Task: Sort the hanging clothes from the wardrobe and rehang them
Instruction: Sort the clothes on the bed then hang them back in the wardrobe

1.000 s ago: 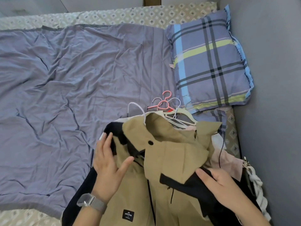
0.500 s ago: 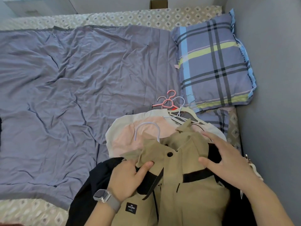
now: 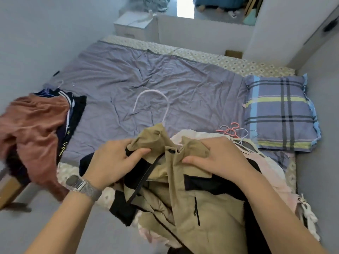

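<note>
A khaki jacket with black panels is lifted off the bed by its collar, its white hanger hook sticking up above it. My left hand grips the left side of the collar. My right hand grips the right side, beside a black button. Under and behind the jacket lies a pile of pale pink and white clothes with several hanger hooks, pink and white, pointing toward the pillow.
A second heap, rust-brown and dark clothes, lies at the bed's left edge. A plaid pillow sits at the right by the wall. The grey-purple sheet spreads between. A white cabinet stands beyond the bed.
Both hands moved up to the jacket's collar and lifted it off the pile, hanger hook now upright. The view pulled back and swung left, revealing the rust-brown heap.
</note>
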`<action>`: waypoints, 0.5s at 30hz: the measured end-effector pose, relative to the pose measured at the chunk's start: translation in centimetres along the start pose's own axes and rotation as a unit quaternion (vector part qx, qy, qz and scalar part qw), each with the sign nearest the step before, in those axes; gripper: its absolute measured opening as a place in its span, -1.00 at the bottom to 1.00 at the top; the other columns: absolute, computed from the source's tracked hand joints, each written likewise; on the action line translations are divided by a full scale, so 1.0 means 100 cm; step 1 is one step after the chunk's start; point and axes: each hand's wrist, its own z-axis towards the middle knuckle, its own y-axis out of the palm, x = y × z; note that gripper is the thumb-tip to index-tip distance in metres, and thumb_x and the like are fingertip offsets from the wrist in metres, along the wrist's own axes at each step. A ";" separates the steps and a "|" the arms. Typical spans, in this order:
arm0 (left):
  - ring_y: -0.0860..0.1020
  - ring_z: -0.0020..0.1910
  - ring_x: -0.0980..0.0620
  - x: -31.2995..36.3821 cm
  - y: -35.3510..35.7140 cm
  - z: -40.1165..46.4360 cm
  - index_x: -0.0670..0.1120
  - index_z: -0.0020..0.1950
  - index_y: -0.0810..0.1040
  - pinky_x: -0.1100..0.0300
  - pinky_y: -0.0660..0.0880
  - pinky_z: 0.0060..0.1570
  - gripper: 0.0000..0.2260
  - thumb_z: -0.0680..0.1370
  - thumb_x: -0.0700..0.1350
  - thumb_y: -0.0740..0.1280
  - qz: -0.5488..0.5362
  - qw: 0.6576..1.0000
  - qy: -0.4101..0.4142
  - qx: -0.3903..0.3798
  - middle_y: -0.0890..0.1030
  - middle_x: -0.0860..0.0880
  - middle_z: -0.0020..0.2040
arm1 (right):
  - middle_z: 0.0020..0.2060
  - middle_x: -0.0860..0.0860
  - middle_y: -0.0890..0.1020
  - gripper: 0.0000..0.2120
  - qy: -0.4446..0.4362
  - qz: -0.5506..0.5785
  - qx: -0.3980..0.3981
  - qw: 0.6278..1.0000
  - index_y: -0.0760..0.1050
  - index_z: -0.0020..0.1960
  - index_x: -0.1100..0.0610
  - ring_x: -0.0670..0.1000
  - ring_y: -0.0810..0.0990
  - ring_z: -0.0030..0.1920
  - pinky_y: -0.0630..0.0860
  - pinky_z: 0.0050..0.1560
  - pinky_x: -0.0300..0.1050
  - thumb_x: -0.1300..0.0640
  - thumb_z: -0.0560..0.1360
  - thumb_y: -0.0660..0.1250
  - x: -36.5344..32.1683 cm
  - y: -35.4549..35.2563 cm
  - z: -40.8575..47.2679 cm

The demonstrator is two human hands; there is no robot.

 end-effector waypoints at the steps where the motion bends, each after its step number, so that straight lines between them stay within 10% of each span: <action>1: 0.55 -0.28 0.12 -0.014 -0.025 -0.024 0.13 -0.12 0.60 0.07 0.47 -0.26 -0.53 0.35 0.41 0.09 0.001 1.000 -0.012 0.026 0.60 0.11 -0.37 | -0.26 -0.15 0.62 -0.56 -0.030 -0.014 -0.012 0.999 0.61 -0.10 -0.12 -0.15 0.53 -0.16 0.49 -0.11 -0.15 -0.42 0.26 0.29 -0.033 0.007 -0.001; 10: 0.52 -0.16 0.03 -0.117 -0.198 -0.280 0.02 -0.11 0.50 -0.11 0.47 -0.11 -0.62 0.47 0.28 0.12 0.011 0.945 -0.173 0.276 0.57 0.08 -0.21 | -0.63 -0.06 0.34 -0.48 -0.246 0.055 -0.054 0.966 0.29 -0.52 0.09 -0.06 0.33 -0.52 0.23 -0.41 -0.07 -0.26 0.35 0.37 -0.324 0.096 -0.038; 15: 0.16 0.30 0.03 -0.141 -0.201 -0.404 0.20 0.38 0.17 0.03 0.13 0.39 -0.50 0.50 0.15 0.28 0.050 0.815 -0.307 0.488 0.16 0.00 0.30 | -0.52 0.03 0.32 -0.38 -0.276 0.237 -0.159 0.918 0.32 -0.43 0.28 -0.03 0.35 -0.45 0.22 -0.33 -0.11 -0.25 0.35 0.42 -0.422 0.160 -0.076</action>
